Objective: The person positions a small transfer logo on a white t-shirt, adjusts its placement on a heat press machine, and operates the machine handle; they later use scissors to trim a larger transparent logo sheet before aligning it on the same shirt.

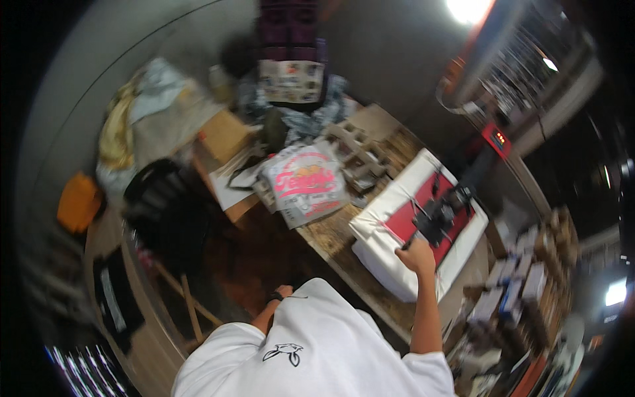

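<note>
Clasping a black handle [411,239]: right grip [418,257], curled closed

You are in what appears to be a workshop: worn wooden workbench [335,239], black machine [436,221] with red display box [491,137], cluttered small boxes [534,282] to your right.

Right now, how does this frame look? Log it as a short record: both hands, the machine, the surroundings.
Right hand: at the dark handle of a black machine
Left hand: low beside the white shirt, grasp unclear
Below machine: white padded item, red panel
Table: wooden, with a pink-printed bag
Far left: black chair
</note>
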`<state>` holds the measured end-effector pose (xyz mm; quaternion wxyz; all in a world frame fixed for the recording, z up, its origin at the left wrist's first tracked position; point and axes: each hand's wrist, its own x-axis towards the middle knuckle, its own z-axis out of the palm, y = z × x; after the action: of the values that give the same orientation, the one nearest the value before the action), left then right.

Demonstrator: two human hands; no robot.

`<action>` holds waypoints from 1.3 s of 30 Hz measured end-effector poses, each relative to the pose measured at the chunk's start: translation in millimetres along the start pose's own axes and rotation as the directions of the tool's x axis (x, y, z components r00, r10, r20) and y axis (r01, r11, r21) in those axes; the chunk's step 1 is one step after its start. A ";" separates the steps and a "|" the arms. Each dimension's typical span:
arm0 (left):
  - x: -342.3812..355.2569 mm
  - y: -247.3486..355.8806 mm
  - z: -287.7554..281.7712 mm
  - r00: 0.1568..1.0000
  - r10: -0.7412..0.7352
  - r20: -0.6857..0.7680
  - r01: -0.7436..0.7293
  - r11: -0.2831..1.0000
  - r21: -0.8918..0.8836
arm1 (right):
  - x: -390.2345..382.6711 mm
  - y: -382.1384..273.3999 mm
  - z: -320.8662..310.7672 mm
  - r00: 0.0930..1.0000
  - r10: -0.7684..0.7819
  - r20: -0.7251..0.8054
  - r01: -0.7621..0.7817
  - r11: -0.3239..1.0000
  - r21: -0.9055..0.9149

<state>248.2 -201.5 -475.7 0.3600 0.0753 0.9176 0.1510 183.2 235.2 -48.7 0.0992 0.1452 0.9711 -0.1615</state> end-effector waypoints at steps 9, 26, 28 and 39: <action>-84.4 95.0 -92.4 0.976 -0.140 -0.169 0.125 0.987 -0.098 | -14.8 42.5 -0.1 0.997 -0.029 0.077 -0.004 0.921 0.390; -151.9 131.1 -29.9 0.964 -0.267 0.010 0.257 0.917 -0.305 | -25.5 39.8 -9.1 0.995 -0.093 0.037 0.068 0.898 0.435; -151.3 132.4 -32.9 0.967 -0.255 0.013 0.246 0.918 -0.311 | -28.5 37.9 -12.3 0.995 -0.093 0.021 0.077 0.912 0.403; -153.2 124.8 -12.4 0.967 -0.251 0.045 0.251 0.904 -0.345 | -20.2 49.2 -1.7 0.986 -0.167 -0.020 0.164 0.927 0.337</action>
<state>355.2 -124.4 -328.0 0.3838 -0.1083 0.8785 0.2632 217.4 275.2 -56.3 0.0635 0.0771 0.9373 -0.3339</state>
